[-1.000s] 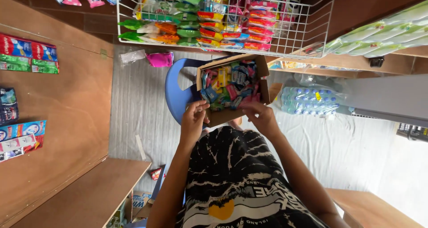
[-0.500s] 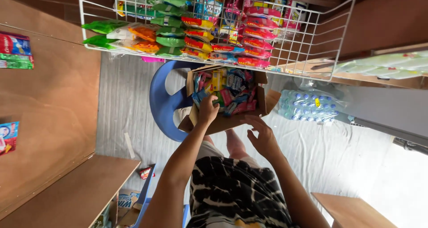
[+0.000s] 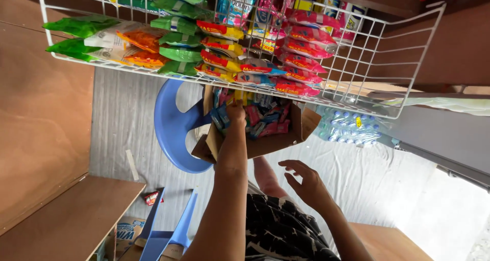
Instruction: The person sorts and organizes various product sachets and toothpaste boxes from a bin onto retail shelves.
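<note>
An open cardboard box full of small blue, pink and yellow packets rests on a blue plastic chair. My left hand reaches into the box and its fingers are buried among the packets. Whether it grips one is hidden. My right hand hovers below the box, above my lap, with its fingers spread and nothing in it. My patterned black and white shirt fills the bottom of the view.
A white wire basket of green, orange and red packets hangs just above the box. A wrapped pack of water bottles lies to the right. Wooden panels and a wooden shelf stand on the left.
My left hand has gone from the box's edge deeper into the packets. My right hand has let go of the box and dropped back, open. The view has moved closer.
</note>
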